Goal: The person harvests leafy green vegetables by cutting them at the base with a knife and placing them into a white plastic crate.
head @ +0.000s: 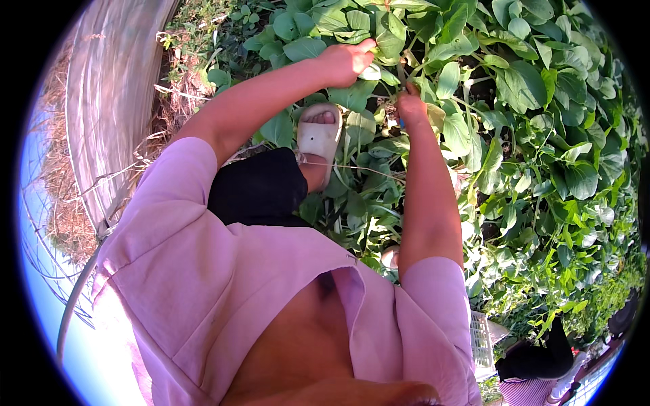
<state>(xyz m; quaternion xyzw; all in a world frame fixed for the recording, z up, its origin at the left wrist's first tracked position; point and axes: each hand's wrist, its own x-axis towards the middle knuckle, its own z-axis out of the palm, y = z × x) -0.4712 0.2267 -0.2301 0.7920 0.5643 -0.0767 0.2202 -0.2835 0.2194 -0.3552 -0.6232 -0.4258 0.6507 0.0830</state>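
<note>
My left hand point(348, 63) reaches into a dense bed of leafy greens, its fingers closed on a leafy green plant point(390, 40) by its leaf stalks. Just to the right and nearer my body, my right hand point(412, 105) is curled in a fist low among the stems. A small bit of blue handle point(402, 123) shows below that fist; the rest of this tool is hidden by fingers and leaves, so its kind cannot be told. Broad green leaves point(523, 86) spread around both hands.
My foot in a white slide sandal point(320, 133) stands among the plants. Plastic greenhouse film point(114, 101) runs along the left, edged by dry grass point(170, 109). At lower right are a white plastic crate point(482, 340) and another person bending point(535, 360).
</note>
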